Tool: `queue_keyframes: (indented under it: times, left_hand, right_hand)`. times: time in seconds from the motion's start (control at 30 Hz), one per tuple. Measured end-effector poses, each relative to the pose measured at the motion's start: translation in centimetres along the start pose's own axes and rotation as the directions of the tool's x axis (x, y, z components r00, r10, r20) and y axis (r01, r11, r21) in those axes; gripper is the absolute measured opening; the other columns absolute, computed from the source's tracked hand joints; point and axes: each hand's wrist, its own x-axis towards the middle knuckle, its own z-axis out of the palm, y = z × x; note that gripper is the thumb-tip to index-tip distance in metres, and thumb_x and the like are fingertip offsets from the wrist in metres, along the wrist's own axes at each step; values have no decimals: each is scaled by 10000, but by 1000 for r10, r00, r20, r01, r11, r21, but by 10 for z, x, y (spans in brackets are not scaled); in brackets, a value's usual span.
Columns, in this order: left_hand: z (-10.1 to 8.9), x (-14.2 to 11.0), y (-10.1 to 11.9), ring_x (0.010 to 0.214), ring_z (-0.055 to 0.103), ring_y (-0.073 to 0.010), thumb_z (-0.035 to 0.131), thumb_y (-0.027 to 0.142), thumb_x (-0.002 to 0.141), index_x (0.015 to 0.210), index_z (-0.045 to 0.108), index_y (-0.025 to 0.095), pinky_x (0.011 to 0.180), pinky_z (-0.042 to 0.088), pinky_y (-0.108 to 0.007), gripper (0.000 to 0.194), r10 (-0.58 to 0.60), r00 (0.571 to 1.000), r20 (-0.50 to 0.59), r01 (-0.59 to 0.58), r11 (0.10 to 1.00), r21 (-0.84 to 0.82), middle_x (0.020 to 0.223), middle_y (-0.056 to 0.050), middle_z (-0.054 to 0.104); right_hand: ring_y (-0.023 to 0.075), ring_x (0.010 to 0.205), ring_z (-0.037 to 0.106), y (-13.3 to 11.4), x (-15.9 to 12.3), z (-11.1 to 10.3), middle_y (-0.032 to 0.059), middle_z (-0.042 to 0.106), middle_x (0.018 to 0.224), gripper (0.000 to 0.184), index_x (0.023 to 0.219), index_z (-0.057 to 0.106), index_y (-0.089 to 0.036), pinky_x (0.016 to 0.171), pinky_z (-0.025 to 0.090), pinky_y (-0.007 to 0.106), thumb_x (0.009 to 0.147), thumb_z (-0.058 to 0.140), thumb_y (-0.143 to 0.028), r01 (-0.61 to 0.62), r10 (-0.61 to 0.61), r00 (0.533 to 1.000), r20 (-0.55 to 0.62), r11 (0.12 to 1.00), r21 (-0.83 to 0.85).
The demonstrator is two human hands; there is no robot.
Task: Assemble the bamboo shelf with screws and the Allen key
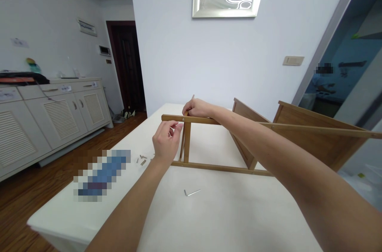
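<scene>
A wooden shelf frame (205, 167) lies on its side on the white table, its slatless end toward the left. My left hand (167, 140) is in front of the upper rail near that end, thumb and fingers curled in a pinch beside the crosspiece joint. Whatever is between those fingertips is too small or hidden to name. Reaching over the upper rail, my right hand (198, 107) is closed around the frame's far side by the crosspiece; its fingertips are partly hidden. An L-shaped hex key (192, 192) lies on the tabletop below the frame.
Several small screws and fittings (142, 160) lie on the white table (227, 212) left of the frame, near a blurred-out blue item (104, 172). Wooden shelf panels (310, 136) extend to the right. A white cabinet (65, 113) stands at left; a person (320, 81) is in the right doorway.
</scene>
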Motion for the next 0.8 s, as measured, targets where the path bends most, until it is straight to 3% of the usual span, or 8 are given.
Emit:
queue_keyframes:
  times: [0.13, 0.47, 0.67, 0.8]
  left_hand:
    - [10, 9, 7, 555, 484, -87, 616, 324, 870, 773, 635, 177, 578, 418, -231, 177, 21, 1000, -15, -20, 999, 38, 718, 6, 607]
    - [10, 11, 11, 614, 536, -98, 588, 180, 870, 852, 669, 178, 611, 459, -239, 82, 92, 996, -9, -92, 996, -14, 807, -16, 663]
    - [11, 11, 12, 731, 602, -127, 564, 163, 875, 869, 682, 186, 653, 486, -257, 120, 79, 997, -2, -79, 996, -45, 829, -28, 679]
    - [10, 10, 14, 685, 577, -119, 605, 215, 855, 909, 670, 189, 633, 476, -255, 89, 38, 999, 0, -38, 999, -25, 815, -18, 657]
  right_hand:
    - [137, 773, 625, 4, 3, 1, -11, 725, 784, 356, 831, 752, -182, 656, 427, 175, 626, 494, -48, -1, 1, 1000, -10, 1000, -23]
    - [133, 777, 631, 1, 0, 0, 0, 730, 799, 345, 835, 755, -168, 679, 434, 180, 645, 495, -43, 28, -29, 999, -29, 999, -37]
    - [142, 798, 638, 3, 3, 1, 11, 735, 815, 345, 818, 755, -171, 692, 437, 184, 636, 498, -30, 44, -48, 998, -39, 996, -82]
    - [140, 799, 637, 2, 3, 0, 10, 735, 817, 331, 816, 753, -173, 692, 434, 177, 647, 503, -37, 46, -48, 999, -25, 994, -97]
